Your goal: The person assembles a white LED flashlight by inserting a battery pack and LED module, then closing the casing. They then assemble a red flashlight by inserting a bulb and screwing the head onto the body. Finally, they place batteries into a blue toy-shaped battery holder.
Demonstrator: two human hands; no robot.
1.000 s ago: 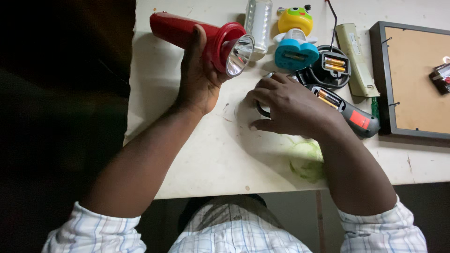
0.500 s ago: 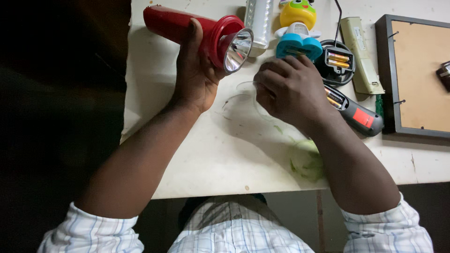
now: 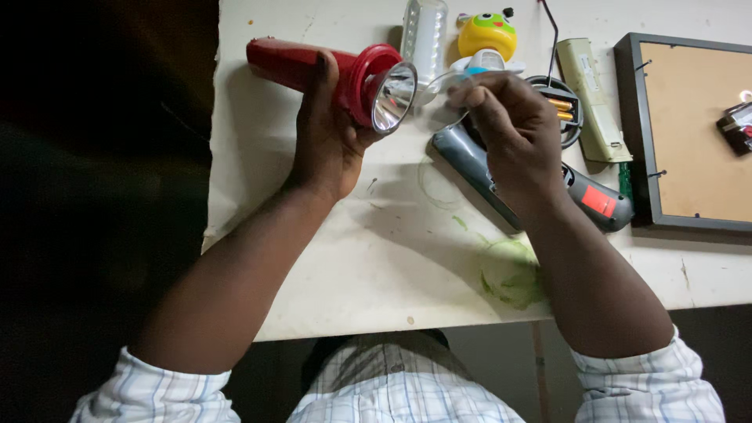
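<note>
Our right hand (image 3: 509,129) has lifted the clear lens disc (image 3: 446,82) toward the red torch (image 3: 345,78), which our left hand (image 3: 329,137) grips; the disc looks light and fragile, so we pinch its rim.

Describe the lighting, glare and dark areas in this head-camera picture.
Head view: the white tabletop is evenly lit; the red plastic torch's silver reflector glints beside the left hand; the right hand casts a soft shadow; the left side falls into near black.

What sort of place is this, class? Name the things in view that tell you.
Probably a small repair bench: a worn, stained white table holds a red torch gripped by the left hand, a grey torch, and an open battery compartment.
</note>
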